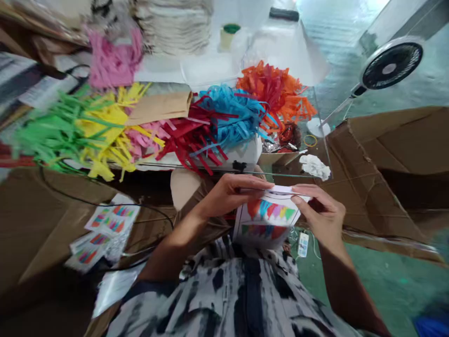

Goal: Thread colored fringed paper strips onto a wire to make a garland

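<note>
Close to my body, a white printed paper sheet [268, 216] with pictures of colourful tassels is held between both hands. My left hand [242, 188] pinches its top edge from the left. At the upper right corner, the thumb and fingers of my right hand [317, 206] grip the same sheet, and its top edge looks folded over. Ahead on the table lie tissue paper tassels in a row: green [52, 131], yellow [105, 133], dark red [191, 140], blue [229, 112] and orange [277, 89]. A brown paper piece [157, 108] rests across the yellow and red ones.
Pink tassels [114, 58] and a stack of pale sheets [175, 25] are at the back. A fan [391, 68] stands at the right, beside large cardboard boxes [396, 164]. Crumpled white tissue [315, 167] lies on the table corner. More printed sheets [105, 229] lie lower left.
</note>
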Available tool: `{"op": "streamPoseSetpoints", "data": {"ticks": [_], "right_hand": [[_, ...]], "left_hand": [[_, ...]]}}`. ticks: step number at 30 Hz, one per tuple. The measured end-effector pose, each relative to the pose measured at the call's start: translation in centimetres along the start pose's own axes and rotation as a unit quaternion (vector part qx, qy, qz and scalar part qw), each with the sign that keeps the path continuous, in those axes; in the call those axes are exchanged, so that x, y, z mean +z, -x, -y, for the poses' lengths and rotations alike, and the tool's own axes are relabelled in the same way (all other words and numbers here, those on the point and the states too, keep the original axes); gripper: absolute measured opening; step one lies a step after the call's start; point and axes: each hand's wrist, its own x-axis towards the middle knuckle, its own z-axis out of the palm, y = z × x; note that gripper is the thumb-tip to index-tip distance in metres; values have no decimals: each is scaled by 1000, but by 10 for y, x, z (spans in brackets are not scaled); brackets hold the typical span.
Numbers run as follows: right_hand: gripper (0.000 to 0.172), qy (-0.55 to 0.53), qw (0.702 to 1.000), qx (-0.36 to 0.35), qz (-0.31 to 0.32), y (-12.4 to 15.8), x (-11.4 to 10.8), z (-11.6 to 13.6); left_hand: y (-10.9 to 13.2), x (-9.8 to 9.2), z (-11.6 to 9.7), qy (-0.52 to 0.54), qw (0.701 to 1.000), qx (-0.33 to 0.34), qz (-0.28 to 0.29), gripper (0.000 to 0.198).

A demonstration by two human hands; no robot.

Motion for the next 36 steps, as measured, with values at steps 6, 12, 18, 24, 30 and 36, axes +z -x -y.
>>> {"op": "streamPoseSetpoints", "data": {"ticks": [6, 12, 18, 24, 30, 36], "right_hand": [[28, -12, 1000, 15, 14, 4, -4, 2], [41, 6, 1000, -22, 16, 4, -4, 25], [39, -12, 999, -29, 40, 11, -10, 27], [33, -21, 998, -37, 47, 6, -6, 35], [11, 6, 998, -7, -63, -46, -1, 43], [21, -77, 992, 84, -61, -125, 14, 39]], "left_hand": [[2, -1, -4, -7, 1000, -9, 0, 23], [7, 26, -23, -57, 993, 39, -99, 29], [13, 30, -13, -76, 987, 108, -94, 22], [10, 18, -22, -41, 993, 77, -86, 16], [-16, -6, -43, 10, 988, 9, -156, 18], [-51, -43, -53, -32, 975, -27, -218, 22]]}}
